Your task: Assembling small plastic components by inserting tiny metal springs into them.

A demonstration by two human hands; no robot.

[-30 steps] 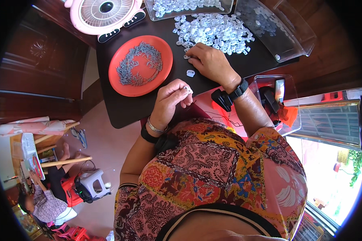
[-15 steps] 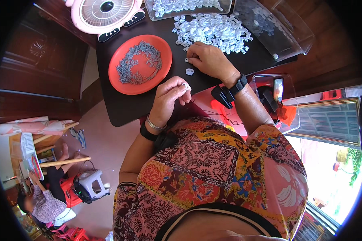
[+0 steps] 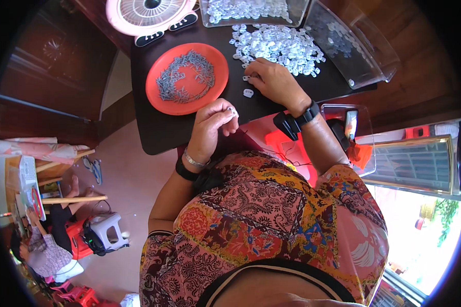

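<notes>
Left hand (image 3: 213, 124): pinching a small white piece (image 3: 232, 109).
Right hand (image 3: 272, 82): fingers curled on white pieces (image 3: 279, 43), dark bench (image 3: 164, 133).

Bare table (image 3: 159, 135) lies open near the left edge. Farther off, the orange plate (image 3: 159, 100), white pieces pile (image 3: 279, 43) and pink fan (image 3: 148, 13) crowd the way.

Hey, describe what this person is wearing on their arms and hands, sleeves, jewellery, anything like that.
Both hands are bare, no gloves. The left hand has a thin silver bangle at the wrist and a black band just above it. The right hand has a black wristwatch with a wide strap. The forearms are uncovered; short sleeves of a bright patterned floral blouse end near the elbows.
</notes>
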